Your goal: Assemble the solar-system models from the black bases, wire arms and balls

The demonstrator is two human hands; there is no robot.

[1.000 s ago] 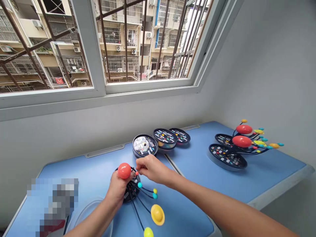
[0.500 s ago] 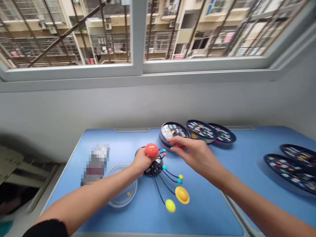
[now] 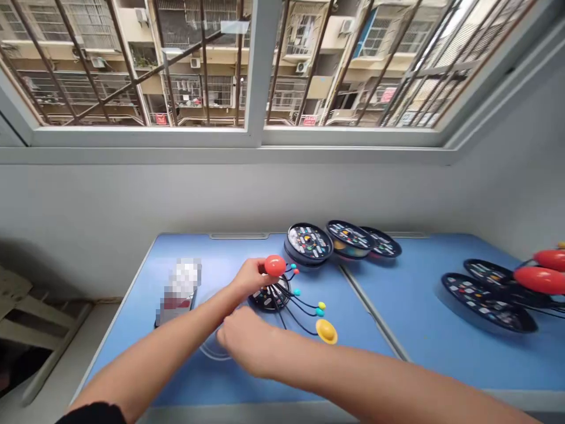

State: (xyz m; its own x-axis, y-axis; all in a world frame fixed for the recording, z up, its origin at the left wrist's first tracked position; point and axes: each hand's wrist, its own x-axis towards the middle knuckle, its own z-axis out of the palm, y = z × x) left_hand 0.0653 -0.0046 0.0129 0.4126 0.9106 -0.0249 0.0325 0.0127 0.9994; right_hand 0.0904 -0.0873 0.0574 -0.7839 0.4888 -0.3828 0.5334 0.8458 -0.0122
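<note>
My left hand (image 3: 252, 275) is closed on a solar system model, just beneath its big red ball (image 3: 275, 265). Below it is the model's round black printed base (image 3: 265, 301). Thin black wires fan out to the right with small blue, red and yellow balls, and the longest visible one ends in a ringed yellow ball (image 3: 326, 331). Over a clear round plastic dish (image 3: 210, 352) is my right hand (image 3: 251, 341), its fingers curled downward. The fingertips and most of the dish are hidden, so whatever they pinch cannot be made out.
Several round black printed discs, some on tubs (image 3: 309, 244), stand along the wall. More discs (image 3: 485, 300) lie at the right, beside two red balls (image 3: 541, 280). A pixelated dark object (image 3: 179, 291) lies on the left of the blue table (image 3: 145, 353). A seam (image 3: 375, 315) crosses the tabletop.
My right hand has swung left and toward me, from beside the discs to the clear dish. It now covers the lime ball. My left hand keeps its hold. The view has turned right.
</note>
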